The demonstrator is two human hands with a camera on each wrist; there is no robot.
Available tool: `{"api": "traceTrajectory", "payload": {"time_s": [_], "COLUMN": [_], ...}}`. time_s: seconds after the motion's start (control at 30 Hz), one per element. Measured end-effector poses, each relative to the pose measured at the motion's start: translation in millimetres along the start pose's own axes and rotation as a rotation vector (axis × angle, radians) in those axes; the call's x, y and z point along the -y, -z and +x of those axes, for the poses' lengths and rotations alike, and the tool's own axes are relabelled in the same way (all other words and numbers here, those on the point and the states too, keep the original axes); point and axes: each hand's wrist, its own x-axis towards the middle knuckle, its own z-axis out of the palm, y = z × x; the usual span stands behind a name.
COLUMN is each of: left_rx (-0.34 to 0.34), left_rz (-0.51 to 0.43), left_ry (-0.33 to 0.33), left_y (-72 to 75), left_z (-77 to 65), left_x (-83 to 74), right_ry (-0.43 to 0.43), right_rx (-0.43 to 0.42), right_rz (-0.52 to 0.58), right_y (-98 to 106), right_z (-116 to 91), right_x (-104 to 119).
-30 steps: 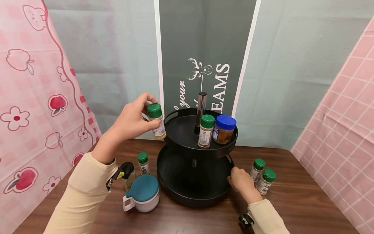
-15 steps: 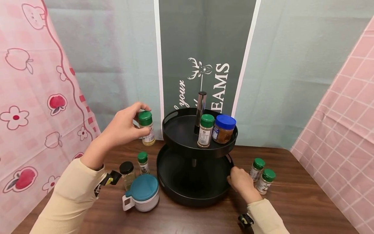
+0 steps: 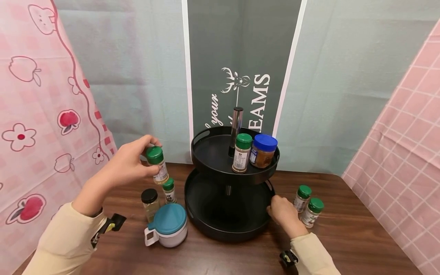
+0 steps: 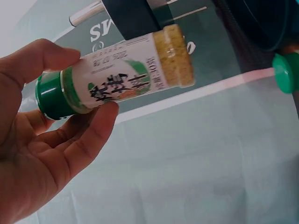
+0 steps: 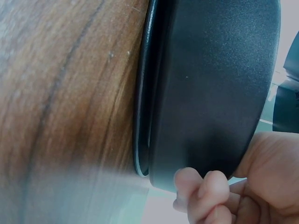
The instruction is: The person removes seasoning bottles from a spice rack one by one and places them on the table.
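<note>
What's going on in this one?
A person's left grip holds a yellow-filled seasoning bottle in the air, left of a black two-tier stand. The right grip is on the rim of the lower tray. On the upper tray stand a green-capped bottle and a blue-lidded jar. More containers, including a teal-lidded pot, stand on the table on both sides.

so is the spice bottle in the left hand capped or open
Capped: the green lid covers the top of the spice bottle in both the head and left wrist views.
</note>
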Motion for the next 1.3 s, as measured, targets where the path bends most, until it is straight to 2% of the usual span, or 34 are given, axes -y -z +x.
{"api": "traceTrajectory", "payload": {"time_s": [0.3,0.5,0.7,0.97,1.3], "left_rx": [0.063,0.073,0.118,0.129,0.106], "left_rz": [0.009,0.067,0.050,0.066,0.083], "left_ry": [0.058,0.062,0.082,0.128,0.145], "left_y": [6.3,7.9,7.0,7.1,9.0], "left_z": [-19.6,-30.1,-40.1,-47.8,-53.7], "left_x": [17.3,29.9,42.9,56.5,63.8], "right_ry": [-0.018,-0.006,-0.012,0.006,0.015], "right_rx": [0.002,0.012,0.023,0.005,-0.002], "right_rz": [-0.015,0.002,0.008,0.017,0.026], "right_y": [0,0,1,0,0], "right_z": [2,1,0,-2,-2], "right_x": [0,-1,-1,1,1]}}
